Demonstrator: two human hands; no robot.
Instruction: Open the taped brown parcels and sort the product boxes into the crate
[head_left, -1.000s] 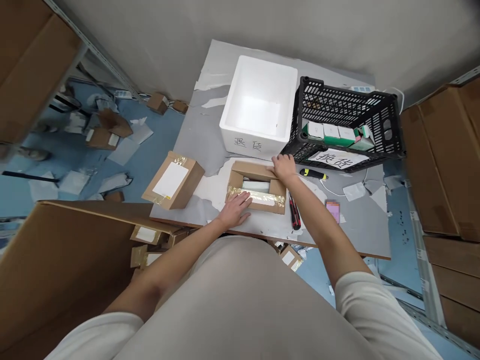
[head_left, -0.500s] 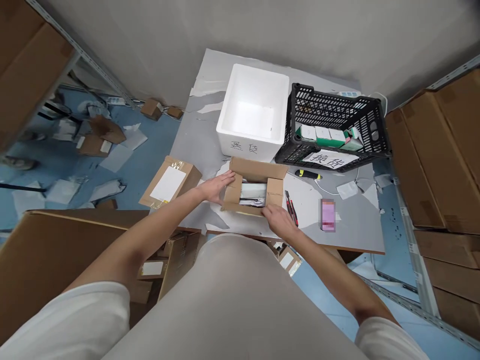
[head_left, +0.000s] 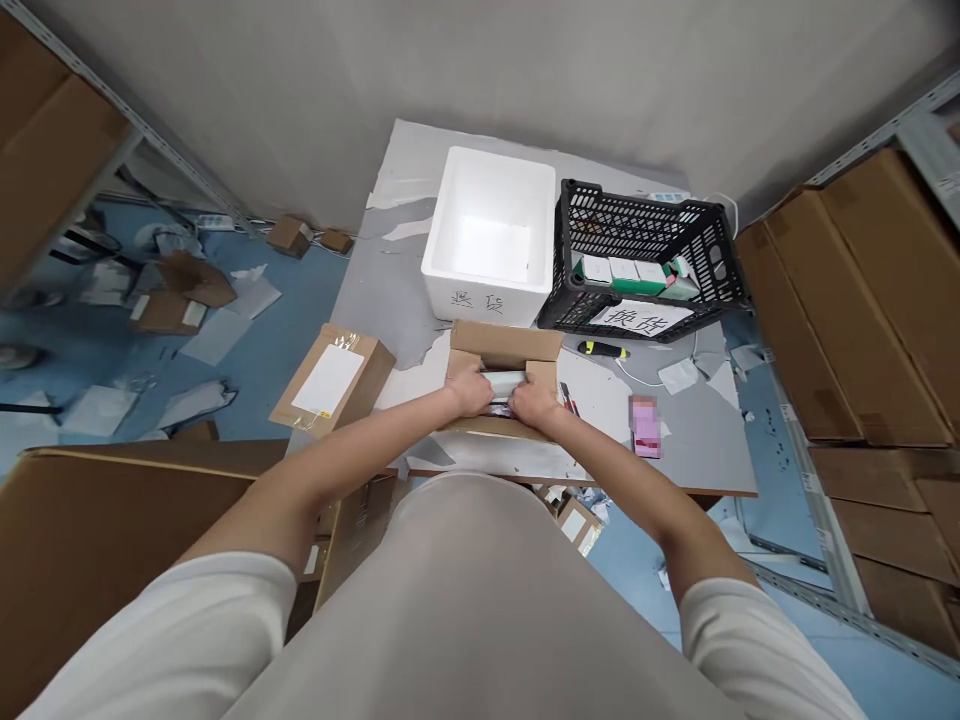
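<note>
An open cardboard box (head_left: 507, 342) sits near the front edge of the table, its flaps folded out. Inside it lies a white, box-shaped item (head_left: 504, 384), with something flat and printed partly visible at its near side. My left hand (head_left: 469, 390) reaches in from the left, fingers closed round one end of the white item. At the opposite end, my right hand (head_left: 534, 399) is closed on it too; the fingertips of both hands are hidden inside the box. A red and black utility knife (head_left: 568, 399) lies just right of the box.
A white foam box (head_left: 487, 300) and a black plastic crate (head_left: 645, 200) holding green-and-white cartons stand behind. A taped parcel (head_left: 337, 375) lies left. Toward the right are a yellow-black cutter (head_left: 602, 350) and a pink phone-like object (head_left: 645, 427). Stacked cartons (head_left: 862, 310) line the right side.
Both hands have moved inward from the box's outer sides and flaps into its opening and taken hold of the white item. The view has shifted slightly.
</note>
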